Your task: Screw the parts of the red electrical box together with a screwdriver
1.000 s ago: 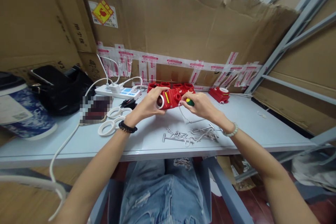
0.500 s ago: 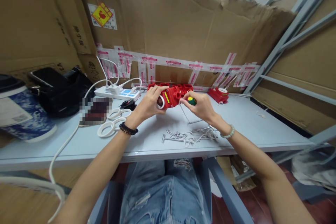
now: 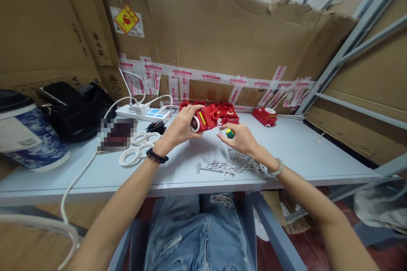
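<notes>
Head view, left hand (image 3: 181, 129): fingers clamped around red plastic housing (image 3: 207, 118), held just above the table (image 3: 302, 144).
Right hand (image 3: 240, 137): closed around green-and-yellow-handled tool (image 3: 229, 133), just beside the housing.
Table front: pile of metal screws (image 3: 229, 164).

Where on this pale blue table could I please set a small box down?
The widest bare stretch of the pale blue table lies right of the pile of metal screws, past the lone red plastic housing. Near the white scissors and white power strip it is crowded.
</notes>
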Motion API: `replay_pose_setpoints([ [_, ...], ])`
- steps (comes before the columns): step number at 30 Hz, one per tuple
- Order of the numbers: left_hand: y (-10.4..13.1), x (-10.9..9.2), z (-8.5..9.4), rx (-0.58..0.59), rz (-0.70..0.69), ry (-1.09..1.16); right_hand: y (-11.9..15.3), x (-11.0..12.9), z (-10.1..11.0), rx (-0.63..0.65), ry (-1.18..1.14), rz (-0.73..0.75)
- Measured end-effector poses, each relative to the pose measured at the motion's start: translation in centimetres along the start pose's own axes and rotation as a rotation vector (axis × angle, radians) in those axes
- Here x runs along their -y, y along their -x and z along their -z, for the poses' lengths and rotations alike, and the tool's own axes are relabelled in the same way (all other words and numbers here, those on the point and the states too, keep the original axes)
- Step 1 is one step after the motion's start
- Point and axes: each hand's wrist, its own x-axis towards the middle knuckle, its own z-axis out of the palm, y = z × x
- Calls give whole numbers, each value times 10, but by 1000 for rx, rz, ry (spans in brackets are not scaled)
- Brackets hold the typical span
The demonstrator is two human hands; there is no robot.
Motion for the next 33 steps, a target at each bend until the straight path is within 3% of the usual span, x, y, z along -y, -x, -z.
replay_pose_setpoints([
  [4,1,1,-1,21,11,-17,0,3,-3,22,-36,-7],
  [10,2,3,-1,99,46,-11,0,5,7,-65,-97,1],
  [14,2,1,1,120,62,-3,-2,-6,12,-146,-68,-79],
  [18,1,-1,3,132,83,-4,-1,-16,18,-25,20,-171],
  [24,1,-1,4,147,73,7,-5,-2,22,-82,-24,98],
  [33,2,1,2,155,37,15,-17,-2,15,40,238,226],
])
